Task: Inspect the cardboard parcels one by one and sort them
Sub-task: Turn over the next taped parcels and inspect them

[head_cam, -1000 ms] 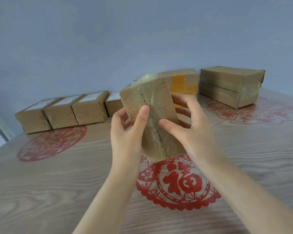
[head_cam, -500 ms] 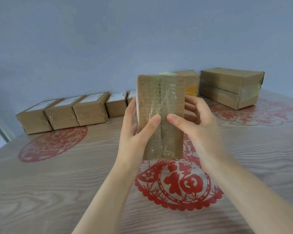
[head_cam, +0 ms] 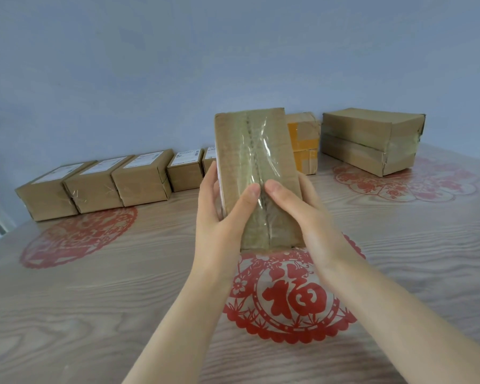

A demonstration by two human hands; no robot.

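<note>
A brown cardboard parcel point(head_cam: 257, 151) with clear tape down its middle seam stands on end above the table centre. My left hand point(head_cam: 219, 214) grips its left edge, thumb on the taped face. My right hand point(head_cam: 302, 209) grips its right edge, thumb beside the seam. A row of several small labelled parcels point(head_cam: 94, 184) lies along the back left. A parcel with orange tape point(head_cam: 304, 145) sits behind the held one, partly hidden. Two stacked larger parcels point(head_cam: 372, 139) stand at the back right.
The wooden table point(head_cam: 67, 314) carries red paper-cut decals: one point(head_cam: 288, 297) under my hands, one point(head_cam: 78, 236) at the left, one point(head_cam: 405, 184) at the right. A blue-grey wall point(head_cam: 233, 51) runs behind the parcels.
The held parcel has turned from tilted left to upright, then leaned slightly with its top to the left. Both thumbs have drawn close together at the seam.
</note>
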